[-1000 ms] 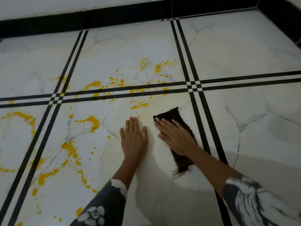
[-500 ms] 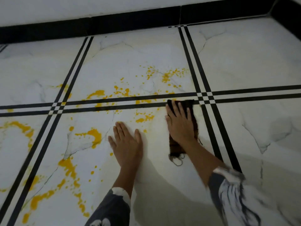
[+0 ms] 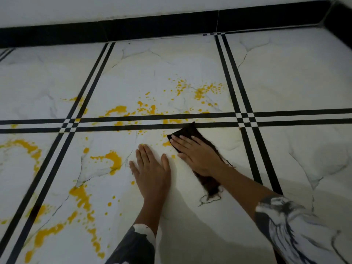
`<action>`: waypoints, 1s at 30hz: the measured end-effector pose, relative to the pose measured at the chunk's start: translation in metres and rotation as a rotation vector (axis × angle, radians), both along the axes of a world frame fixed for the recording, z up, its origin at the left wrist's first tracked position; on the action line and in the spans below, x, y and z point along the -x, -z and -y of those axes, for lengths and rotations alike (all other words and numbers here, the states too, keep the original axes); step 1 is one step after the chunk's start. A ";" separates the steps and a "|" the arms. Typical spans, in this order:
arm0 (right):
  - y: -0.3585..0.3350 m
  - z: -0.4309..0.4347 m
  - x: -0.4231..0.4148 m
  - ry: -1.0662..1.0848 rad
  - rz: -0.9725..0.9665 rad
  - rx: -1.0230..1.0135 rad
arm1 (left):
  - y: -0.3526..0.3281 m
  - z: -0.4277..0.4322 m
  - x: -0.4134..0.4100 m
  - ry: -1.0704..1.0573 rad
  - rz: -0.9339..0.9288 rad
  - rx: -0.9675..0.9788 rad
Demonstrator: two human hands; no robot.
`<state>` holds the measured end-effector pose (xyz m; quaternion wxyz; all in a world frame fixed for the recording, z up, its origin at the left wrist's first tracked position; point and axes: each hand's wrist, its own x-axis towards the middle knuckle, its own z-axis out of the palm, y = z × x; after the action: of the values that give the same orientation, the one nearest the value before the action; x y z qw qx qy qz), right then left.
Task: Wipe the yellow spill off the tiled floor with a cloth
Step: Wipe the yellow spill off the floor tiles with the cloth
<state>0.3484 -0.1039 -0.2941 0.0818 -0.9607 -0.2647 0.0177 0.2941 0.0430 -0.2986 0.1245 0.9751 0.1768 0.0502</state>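
Yellow spill (image 3: 112, 161) lies in blotches and drops across the white marble-look tiled floor (image 3: 285, 88), mostly to the left and ahead of my hands. My right hand (image 3: 198, 153) presses flat on a dark brown cloth (image 3: 187, 131), whose far corner touches the black tile stripe. Frayed threads of the cloth trail back under my wrist. My left hand (image 3: 150, 170) lies flat on the floor beside it, fingers together, holding nothing. Small yellow drops sit between the two hands.
Black double stripes (image 3: 285, 117) cross the floor in a grid. A black skirting (image 3: 152, 29) runs along the white wall at the far edge. More yellow streaks (image 3: 80, 197) spread over the tile at the lower left.
My right hand has swung the cloth from the stripe back leftward toward my left hand, fingers now pointing left. The left hand stays planted. The view has tilted slightly.
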 end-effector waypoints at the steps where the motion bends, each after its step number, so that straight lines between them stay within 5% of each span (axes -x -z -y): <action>1: -0.001 0.009 -0.009 0.060 -0.024 0.013 | -0.001 0.000 0.001 0.000 0.002 0.002; 5: -0.001 0.013 -0.010 0.368 -0.013 -0.069 | 0.000 0.000 0.000 0.005 0.005 0.006; 14: 0.001 0.018 0.056 -0.280 -0.025 0.017 | -0.003 -0.002 0.001 -0.002 -0.007 0.121; 22: -0.003 -0.009 -0.006 0.067 0.011 -0.040 | -0.001 0.000 0.001 0.013 -0.045 0.049; 30: 0.000 -0.010 -0.030 0.133 0.048 -0.043 | 0.002 0.001 0.002 0.006 -0.015 0.008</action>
<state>0.3782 -0.0943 -0.2937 0.0972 -0.9743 -0.2025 -0.0165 0.2922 0.0418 -0.3004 0.1275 0.9754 0.1748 0.0419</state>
